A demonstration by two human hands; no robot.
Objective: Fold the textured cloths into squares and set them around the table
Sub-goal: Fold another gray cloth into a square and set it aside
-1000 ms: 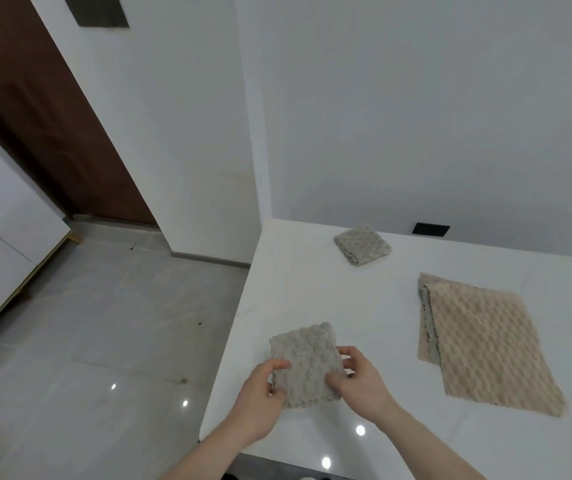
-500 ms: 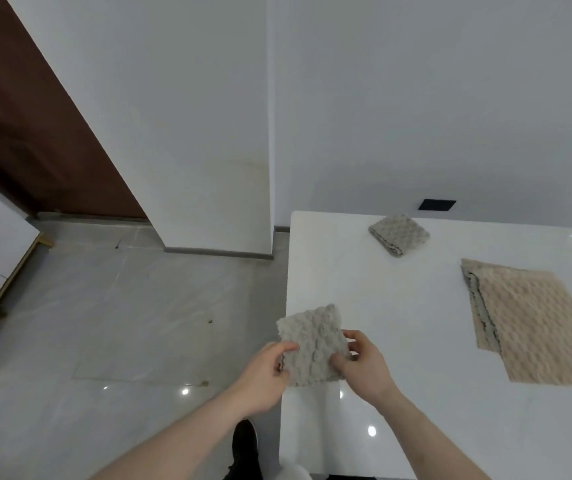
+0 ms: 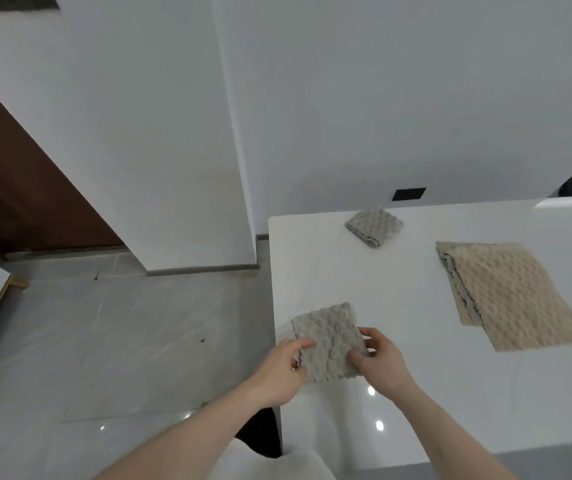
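Observation:
A grey textured cloth [image 3: 326, 337], folded into a square, is held near the left edge of the white table [image 3: 374, 282]. My left hand [image 3: 282, 370] pinches its near left edge and my right hand [image 3: 379, 362] pinches its near right corner. Another grey folded square cloth [image 3: 374, 226] lies at the far left corner of the table. A larger beige textured cloth [image 3: 513, 296], folded once into a rectangle, lies flat on the right part of the table.
A white pillar [image 3: 160, 150] and wall stand beyond the table's left and far edges. Grey tiled floor [image 3: 104, 341] spreads to the left. A black socket plate [image 3: 409, 194] sits on the wall behind the table.
My view has swung so the table sits further right. Both hands have kept hold of the grey folded cloth near the table's left edge, carrying it slightly inward over the tabletop.

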